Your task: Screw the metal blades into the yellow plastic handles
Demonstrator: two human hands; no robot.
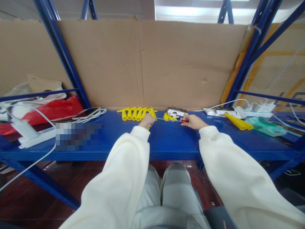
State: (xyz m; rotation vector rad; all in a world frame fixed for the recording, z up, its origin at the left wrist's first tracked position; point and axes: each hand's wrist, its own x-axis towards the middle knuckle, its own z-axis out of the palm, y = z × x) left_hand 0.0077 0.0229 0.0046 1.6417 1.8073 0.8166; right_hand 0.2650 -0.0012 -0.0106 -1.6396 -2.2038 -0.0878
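My left hand (147, 121) is closed around a yellow plastic T-shaped handle (152, 112), most of it hidden by my fingers. My right hand (194, 122) grips the red grip of a screwdriver (184, 121). Its thin metal shaft points left, with the tip at or close to the yellow handle; exact contact is too small to tell. Just beyond my left hand, several similar yellow handles (132, 114) stand in a row. Between and behind my hands lie small flat yellow pieces (169, 117) beside black-and-white packets (176, 111).
A blue bench (171, 140) spans the front, backed by a cardboard sheet (166, 66) between blue posts. On the left are a phone (91, 112), a power strip (39, 137) and a red bag (59, 108). On the right lie yellow cones (238, 122), a green packet (265, 126) and cables.
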